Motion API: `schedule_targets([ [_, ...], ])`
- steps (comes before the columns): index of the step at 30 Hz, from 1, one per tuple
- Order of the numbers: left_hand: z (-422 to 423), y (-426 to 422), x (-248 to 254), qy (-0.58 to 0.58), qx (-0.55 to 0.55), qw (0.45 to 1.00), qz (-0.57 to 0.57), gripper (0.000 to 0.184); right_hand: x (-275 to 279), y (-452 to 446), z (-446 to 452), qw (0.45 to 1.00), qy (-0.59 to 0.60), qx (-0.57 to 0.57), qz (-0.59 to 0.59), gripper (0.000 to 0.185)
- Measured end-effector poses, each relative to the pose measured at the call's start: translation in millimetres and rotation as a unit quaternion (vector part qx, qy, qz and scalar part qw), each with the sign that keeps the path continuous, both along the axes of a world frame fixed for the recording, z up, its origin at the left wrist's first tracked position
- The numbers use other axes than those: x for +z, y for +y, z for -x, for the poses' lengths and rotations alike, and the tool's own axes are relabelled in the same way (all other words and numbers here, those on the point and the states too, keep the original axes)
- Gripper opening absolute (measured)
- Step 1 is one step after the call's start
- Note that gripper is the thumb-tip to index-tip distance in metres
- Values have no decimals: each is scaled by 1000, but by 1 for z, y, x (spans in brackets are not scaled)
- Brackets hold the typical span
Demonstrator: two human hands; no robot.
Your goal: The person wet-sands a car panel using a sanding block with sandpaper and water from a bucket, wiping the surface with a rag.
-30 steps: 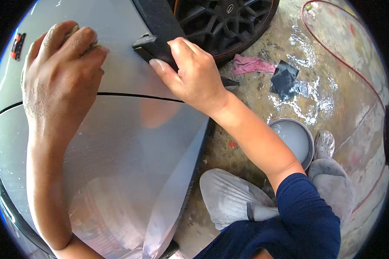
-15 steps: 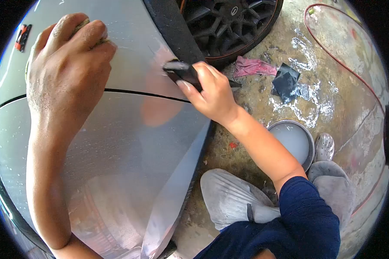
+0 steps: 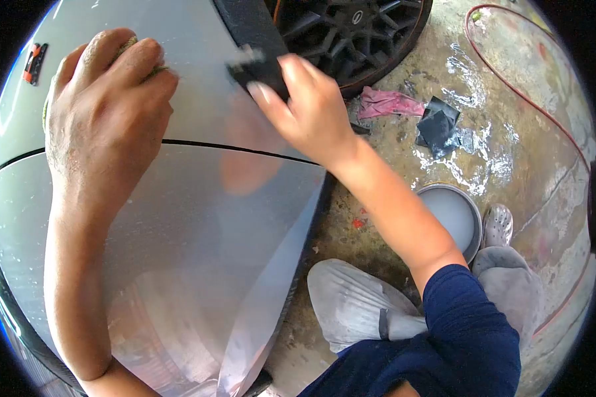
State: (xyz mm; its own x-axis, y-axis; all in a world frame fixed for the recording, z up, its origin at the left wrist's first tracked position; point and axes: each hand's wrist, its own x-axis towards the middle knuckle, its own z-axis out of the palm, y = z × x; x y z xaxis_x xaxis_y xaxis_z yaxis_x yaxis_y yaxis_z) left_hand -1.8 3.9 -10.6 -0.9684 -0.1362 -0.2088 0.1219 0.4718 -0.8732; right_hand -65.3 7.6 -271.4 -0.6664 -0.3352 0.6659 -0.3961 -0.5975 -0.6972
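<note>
Bodywork (image 3: 198,218) lies beneath the left hand (image 3: 109,99), clasped round a mostly hidden item (image 3: 126,45). The right hand (image 3: 314,109) grips a black block (image 3: 270,71).

Open to passage over the smooth grey car body (image 3: 185,218), between the left hand (image 3: 112,99) and right hand (image 3: 308,109). Obstructed to the left of the left hand by a small orange-and-black tool (image 3: 35,64). Hemmed in beyond the right hand by black wheel-arch trim (image 3: 245,23) and a black spoked wheel (image 3: 351,49). Passable over the stained concrete floor (image 3: 536,172), around a crumpled pink cloth (image 3: 387,103), overlapping dark square sheets (image 3: 437,128) and a round grey bucket (image 3: 478,221) of cloudy liquid; bounded farther right by a thin red hose (image 3: 467,26).
</note>
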Motion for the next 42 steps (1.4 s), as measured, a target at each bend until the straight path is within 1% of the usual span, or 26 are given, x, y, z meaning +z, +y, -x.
schedule_targets([
  [2,-3,-2,-2,0,-1,1000,-2,16,22,-5,18,999,-2,11,-44,32],
  [4,-1,-1,-1,-1,0,1000,-4,18,11,-3,7,999,12,-21,-23,30],
  [6,-1,0,1,-1,5,1000,-4,19,-11,16,-17,999,-18,25,-13,29],
  [8,-1,-1,0,2,6,1000,0,19,-20,10,-25,1000,-21,3,17,29],
  [10,-1,0,5,-15,4,1000,-4,22,-2,-3,-7,999,-17,0,29,29],
  [11,-1,-2,4,-26,3,1000,-10,23,19,-2,11,1000,2,2,-17,30],
  [12,-1,0,3,-28,5,999,-17,24,33,-11,21,1000,14,-17,-7,31],
  [14,0,1,3,-25,2,999,-26,25,33,-9,20,1000,1,-13,-6,30],
  [16,0,1,4,-24,11,1000,-16,28,12,1,0,1000,12,-26,4,29],
  [17,1,1,6,-26,15,999,-11,29,-6,7,-12,1000,-14,-7,-1,29],
  [19,1,-1,5,7,5,1000,6,36,-47,21,-29,1000,2,29,-4,31],
  [20,3,-3,3,22,-1,1000,14,39,-55,29,-23,999,-8,45,-16,31],
  [22,5,-10,7,44,-23,996,69,42,-66,49,-18,995,-37,85,-43,32],
  [24,13,-12,11,80,-37,990,112,41,-75,61,0,976,-176,74,-108,34],
  [26,15,-19,3,89,-29,992,80,36,-89,60,22,958,-267,26,-102,33],
  [28,18,-23,-15,83,-6,996,42,30,-98,52,42,934,-354,12,-51,30],
  [29,24,-23,-31,75,-1,997,21,24,-103,53,53,938,-335,-28,-85,28],
  [30,32,-20,-49,78,-26,996,-41,18,-98,59,61,934,-349,-23,-67,27],
  [32,28,-19,-88,23,39,997,-55,18,-96,69,71,931,-352,-40,-85,27],
  [34,19,-9,-134,-34,49,994,-94,11,-103,70,75,921,-378,-28,-93,29],
  [36,5,-2,-176,-63,90,987,-117,8,-106,76,75,911,-400,-10,-102,31],
  [37,-4,-1,-199,-82,112,982,-124,11,-113,76,75,915,-381,-7,-134,32],
  [38,-14,1,-221,-100,134,977,-130,13,-117,78,78,914,-370,25,-164,34],
  [40,-37,12,-266,-88,152,961,-212,16,-124,85,85,908,-344,90,-221,37],
  [41,-48,26,-290,-57,193,934,-294,17,-138,86,90,906,-304,145,-258,40],
  [42,-52,49,-309,-26,233,898,-372,19,-134,98,96,902,-264,201,-275,39],
])
